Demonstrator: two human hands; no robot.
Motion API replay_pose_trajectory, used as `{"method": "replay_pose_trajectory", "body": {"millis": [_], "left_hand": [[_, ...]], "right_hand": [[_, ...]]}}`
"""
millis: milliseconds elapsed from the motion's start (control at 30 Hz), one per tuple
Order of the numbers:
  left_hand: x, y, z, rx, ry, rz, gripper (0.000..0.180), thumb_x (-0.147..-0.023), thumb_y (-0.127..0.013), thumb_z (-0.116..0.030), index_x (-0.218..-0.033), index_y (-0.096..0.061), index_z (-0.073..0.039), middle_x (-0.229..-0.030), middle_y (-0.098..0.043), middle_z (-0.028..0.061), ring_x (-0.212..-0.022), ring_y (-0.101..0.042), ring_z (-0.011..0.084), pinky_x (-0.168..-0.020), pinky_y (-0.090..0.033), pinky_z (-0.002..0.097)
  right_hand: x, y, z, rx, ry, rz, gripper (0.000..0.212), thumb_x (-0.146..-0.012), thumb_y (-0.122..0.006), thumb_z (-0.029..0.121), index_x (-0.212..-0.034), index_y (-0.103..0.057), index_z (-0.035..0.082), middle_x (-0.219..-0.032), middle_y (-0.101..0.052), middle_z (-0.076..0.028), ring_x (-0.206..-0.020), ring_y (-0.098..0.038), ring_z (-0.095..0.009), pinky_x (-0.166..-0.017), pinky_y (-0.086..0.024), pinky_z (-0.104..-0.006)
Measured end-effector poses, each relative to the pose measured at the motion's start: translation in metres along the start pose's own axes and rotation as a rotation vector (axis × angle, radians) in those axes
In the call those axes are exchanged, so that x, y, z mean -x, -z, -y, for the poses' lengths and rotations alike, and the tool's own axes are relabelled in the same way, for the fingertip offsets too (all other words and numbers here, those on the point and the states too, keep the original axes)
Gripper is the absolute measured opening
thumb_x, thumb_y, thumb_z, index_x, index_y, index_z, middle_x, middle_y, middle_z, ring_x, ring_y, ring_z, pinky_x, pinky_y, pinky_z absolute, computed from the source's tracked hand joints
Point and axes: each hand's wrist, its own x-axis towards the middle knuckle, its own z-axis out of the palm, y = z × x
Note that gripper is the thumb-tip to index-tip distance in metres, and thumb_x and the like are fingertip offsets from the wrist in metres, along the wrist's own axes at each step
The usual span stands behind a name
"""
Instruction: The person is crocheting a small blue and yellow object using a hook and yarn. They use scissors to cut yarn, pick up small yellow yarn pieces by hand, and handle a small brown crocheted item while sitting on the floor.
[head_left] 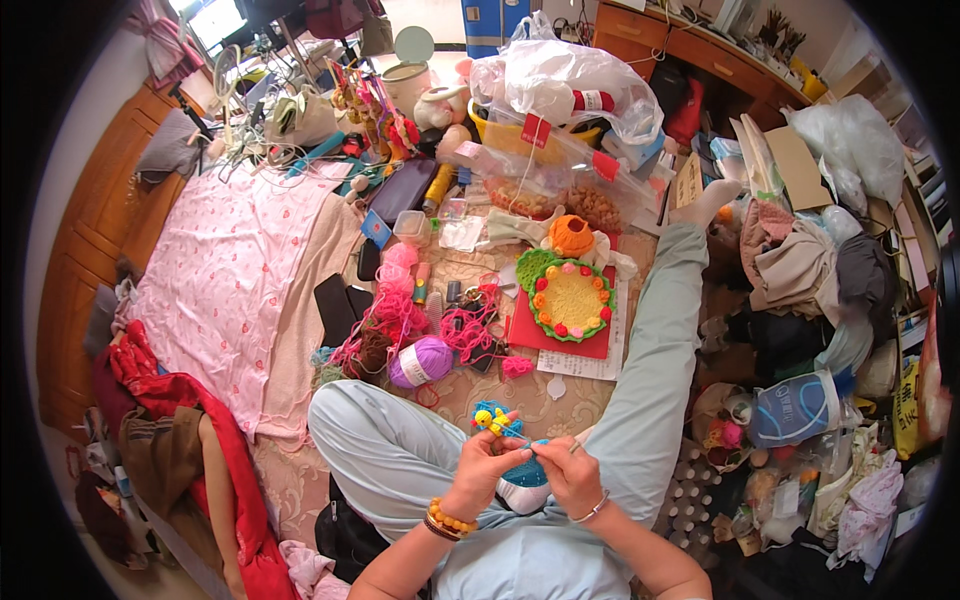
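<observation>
In front of my lap, my left hand is closed on a small blue crocheted piece with a little yellow figure at its top. Close beside it, my right hand is pinched at the edge of the blue work. Whatever thin thing its fingers hold is too small to make out. Part of the blue work is hidden behind the fingers. Beyond my hands lies a yellow crocheted disc with a green edge and small flowers, on a red folder. A purple yarn ball lies farther left.
My bent legs frame the work area. Tangled pink yarn, an orange crocheted piece and a clear plastic box lie ahead. A pink sheet covers the left side. Piled clothes and a blue bag crowd the right.
</observation>
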Motion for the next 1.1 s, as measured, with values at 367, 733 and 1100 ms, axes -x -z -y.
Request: {"method": "replay_pose_trajectory", "body": {"millis": [367, 733, 1100], "left_hand": [[-0.011, 0.025, 0.021, -0.631, -0.422, -0.142, 0.051, -0.073, -0.066, 0.002, -0.121, -0.050, -0.004, -0.077, -0.061, 0.0019, -0.066, -0.056, 0.0053, -0.063, -0.046, 0.0205], [-0.006, 0.025, -0.015, -0.347, -0.167, 0.140, 0.035, -0.079, -0.060, 0.002, -0.114, -0.056, -0.002, -0.087, -0.060, 0.0001, -0.077, -0.054, 0.0049, -0.073, -0.044, 0.0198], [-0.008, 0.023, -0.020, -0.317, -0.020, 0.185, 0.025, -0.078, -0.064, -0.003, -0.102, -0.060, 0.004, -0.107, -0.058, 0.0013, -0.088, -0.052, 0.0056, -0.078, -0.043, 0.0218]], "right_hand": [[-0.001, 0.002, -0.005, 0.026, -0.102, 0.068, 0.028, -0.078, -0.057, 0.003, -0.103, -0.061, 0.014, -0.074, -0.056, -0.008, -0.056, -0.056, -0.021, -0.048, -0.046, -0.0317], [-0.005, 0.022, -0.036, -0.891, -0.499, 0.618, 0.036, -0.086, -0.050, 0.006, -0.120, -0.053, 0.014, -0.074, -0.051, 0.000, -0.046, -0.043, -0.009, -0.040, -0.036, -0.0229], [0.006, 0.017, -0.028, -1.369, -0.937, 0.562, 0.034, -0.087, -0.049, 0.005, -0.121, -0.052, 0.007, -0.071, -0.050, 0.001, -0.047, -0.036, -0.003, -0.043, -0.029, -0.0151]]}}
